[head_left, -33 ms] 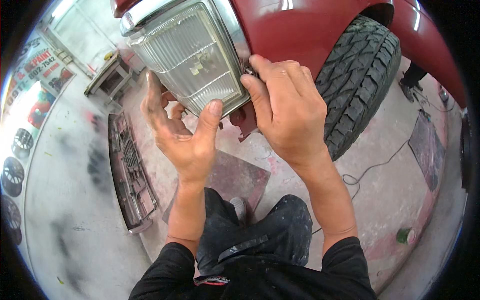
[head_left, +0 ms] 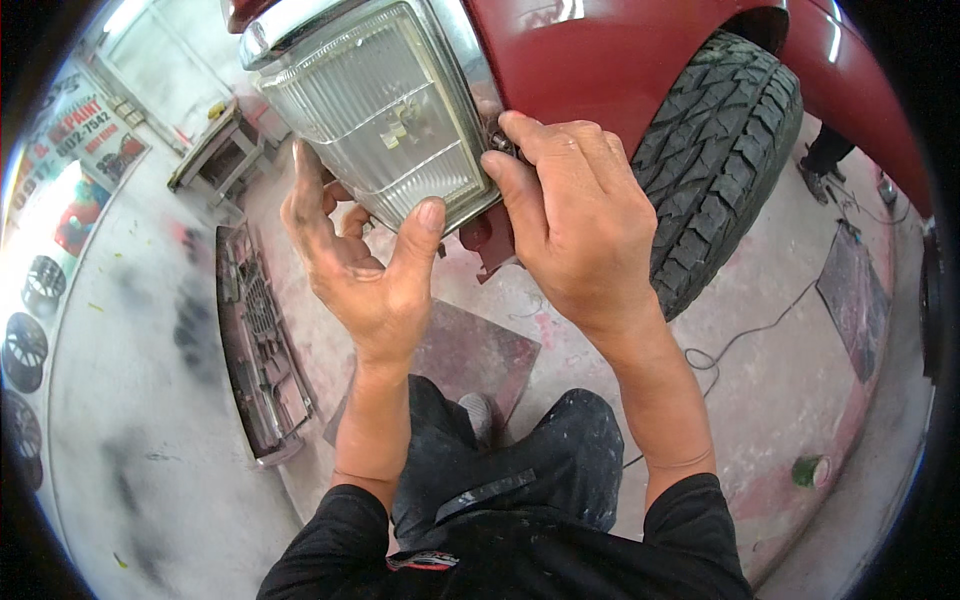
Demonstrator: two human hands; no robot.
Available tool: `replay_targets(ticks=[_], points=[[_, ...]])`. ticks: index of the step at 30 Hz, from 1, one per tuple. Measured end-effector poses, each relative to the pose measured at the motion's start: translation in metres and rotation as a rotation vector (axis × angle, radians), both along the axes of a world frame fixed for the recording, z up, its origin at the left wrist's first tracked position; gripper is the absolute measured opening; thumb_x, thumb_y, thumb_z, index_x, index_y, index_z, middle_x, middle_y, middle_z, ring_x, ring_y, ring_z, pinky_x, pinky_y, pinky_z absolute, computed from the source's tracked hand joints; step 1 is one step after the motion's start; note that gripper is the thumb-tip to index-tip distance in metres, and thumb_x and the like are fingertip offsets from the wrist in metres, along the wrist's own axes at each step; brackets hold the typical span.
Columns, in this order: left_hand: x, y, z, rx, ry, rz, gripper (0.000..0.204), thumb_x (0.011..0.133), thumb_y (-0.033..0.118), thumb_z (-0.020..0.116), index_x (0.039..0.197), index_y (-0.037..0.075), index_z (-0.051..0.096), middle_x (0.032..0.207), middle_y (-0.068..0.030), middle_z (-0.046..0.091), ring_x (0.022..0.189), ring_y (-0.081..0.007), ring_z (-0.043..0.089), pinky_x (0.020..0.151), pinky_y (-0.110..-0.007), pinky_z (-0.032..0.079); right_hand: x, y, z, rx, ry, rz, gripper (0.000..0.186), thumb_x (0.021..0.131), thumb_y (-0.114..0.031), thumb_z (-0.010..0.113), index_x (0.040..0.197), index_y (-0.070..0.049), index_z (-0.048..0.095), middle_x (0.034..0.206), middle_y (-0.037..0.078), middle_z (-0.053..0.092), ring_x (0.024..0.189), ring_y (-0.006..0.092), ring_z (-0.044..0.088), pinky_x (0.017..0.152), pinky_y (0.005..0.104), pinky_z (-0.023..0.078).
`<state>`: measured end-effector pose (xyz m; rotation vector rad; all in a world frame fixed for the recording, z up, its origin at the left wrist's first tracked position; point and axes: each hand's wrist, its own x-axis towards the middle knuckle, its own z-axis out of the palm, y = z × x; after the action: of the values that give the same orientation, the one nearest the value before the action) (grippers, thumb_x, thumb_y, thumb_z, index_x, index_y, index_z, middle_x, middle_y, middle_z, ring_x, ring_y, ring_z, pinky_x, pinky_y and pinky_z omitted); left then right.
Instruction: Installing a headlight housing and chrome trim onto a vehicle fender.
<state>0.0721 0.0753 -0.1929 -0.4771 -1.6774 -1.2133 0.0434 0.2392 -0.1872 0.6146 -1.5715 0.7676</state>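
Note:
A rectangular headlight (head_left: 350, 105) with a ribbed clear lens sits at the front corner of a red vehicle, with chrome trim (head_left: 465, 60) around it. My left hand (head_left: 365, 265) cups its lower left corner. The thumb rests on the lens's bottom edge while the other fingers, spread and partly hidden, reach round the side. At the lower right edge of the lamp, my right hand (head_left: 590, 215) pinches a small dark metal fastener (head_left: 500, 143) between thumb and index finger. Its exact kind is too small to tell. Below the lamp, a red metal bracket (head_left: 487, 245) shows between my hands.
Right of the lamp are the red fender (head_left: 580, 65) and a chunky black tyre (head_left: 722, 150). A removed grille (head_left: 262, 340) lies at left, near a workbench (head_left: 215, 150). A flat board (head_left: 465, 350) is under me. A cable (head_left: 745, 335) and a green-rimmed tape roll (head_left: 810, 471) lie at right.

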Motion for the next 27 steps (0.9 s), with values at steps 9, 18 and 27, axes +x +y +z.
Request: replay_targets(ticks=[9, 18, 27], points=[[-0.002, -0.001, -0.008, -0.037, -0.005, 0.05, 0.098, 0.078, 0.015, 0.085, 0.157, 0.006, 0.028, 0.136, -0.0109, 0.04, 0.121, -0.0217, 0.047, 0.097, -0.038, 0.05, -0.001, 0.003, -0.002, 0.051, -0.103, -0.02, 0.015, 0.087, -0.015, 0.071, 0.09, -0.005, 0.06, 0.082, 0.009, 0.056, 0.074, 0.0286, 0.057, 0.065, 0.0375, 0.051], [-0.005, 0.0, -0.013, -0.077, 0.023, 0.034, 0.099, 0.08, 0.02, 0.085, 0.158, 0.007, 0.025, 0.14, -0.0134, 0.034, 0.123, -0.0248, 0.045, 0.097, -0.039, 0.052, 0.012, 0.001, 0.0, -0.01, -0.179, 0.01, 0.016, 0.088, -0.017, 0.072, 0.094, -0.005, 0.062, 0.085, 0.01, 0.059, 0.075, 0.0293, 0.058, 0.064, 0.0385, 0.051], [-0.005, -0.001, -0.01, -0.089, 0.039, 0.064, 0.098, 0.079, 0.023, 0.086, 0.156, 0.006, 0.028, 0.136, -0.0137, 0.036, 0.12, -0.0241, 0.047, 0.091, -0.037, 0.056, -0.001, 0.002, -0.002, 0.068, -0.115, -0.07, 0.023, 0.086, -0.014, 0.073, 0.103, -0.002, 0.065, 0.085, 0.01, 0.061, 0.076, 0.0289, 0.059, 0.065, 0.0367, 0.051]])
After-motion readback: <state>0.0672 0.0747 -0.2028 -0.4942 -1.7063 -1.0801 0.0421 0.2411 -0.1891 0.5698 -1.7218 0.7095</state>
